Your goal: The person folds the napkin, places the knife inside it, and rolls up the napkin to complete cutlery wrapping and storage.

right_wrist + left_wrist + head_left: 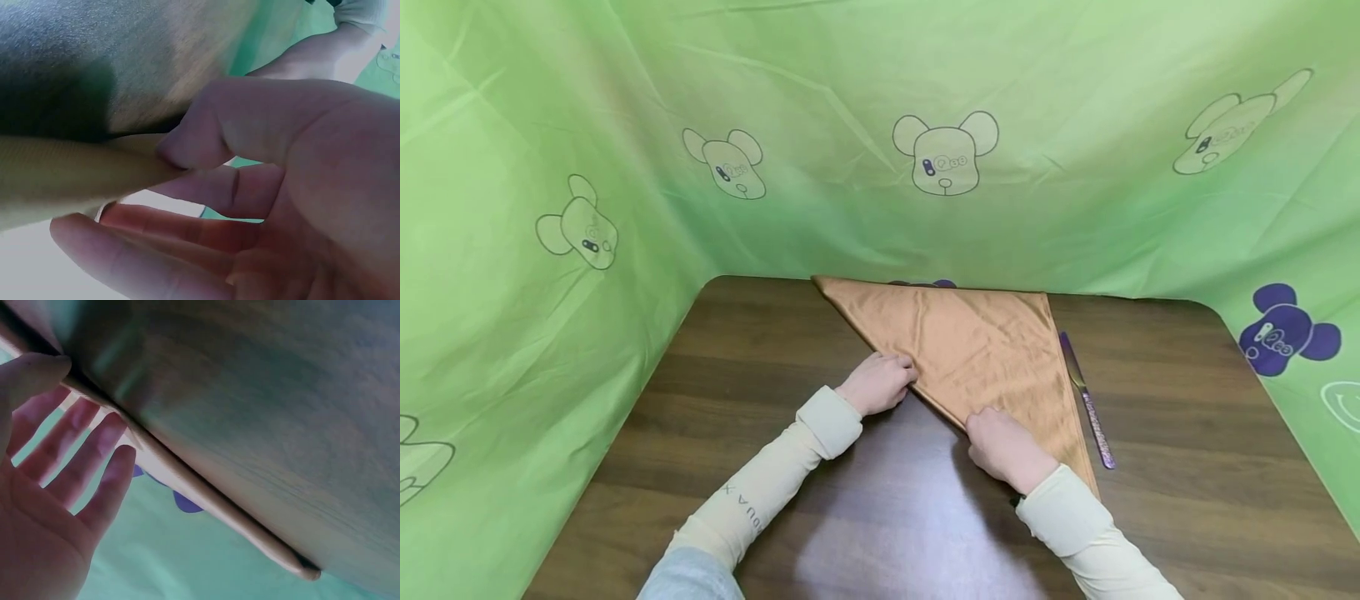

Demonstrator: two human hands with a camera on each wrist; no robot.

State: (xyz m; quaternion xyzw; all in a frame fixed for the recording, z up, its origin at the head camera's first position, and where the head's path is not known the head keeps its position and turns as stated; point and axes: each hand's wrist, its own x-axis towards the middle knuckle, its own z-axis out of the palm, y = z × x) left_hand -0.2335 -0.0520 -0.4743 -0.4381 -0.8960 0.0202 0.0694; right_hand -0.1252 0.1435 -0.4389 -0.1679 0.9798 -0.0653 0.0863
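A copper-coloured satin napkin [955, 333] lies folded into a triangle, its long folded edge running diagonally toward the person. My left hand [880, 382] is at the middle of that fold. In the left wrist view its thumb [44, 370] lies against the edge while the other fingers spread along the cloth's far side. Lower down the same fold, my right hand [1006, 446] pinches the edge between thumb and forefinger. The right wrist view shows the pinched cloth [69, 175] close up, with the remaining fingers loosely bent beneath it.
A table knife [1090, 408] with a purple patterned handle lies just right of the napkin. Under everything is a dark wood table [730, 358] with rounded far corners. Green curtains [820, 200] with printed bear heads hang around its back and sides.
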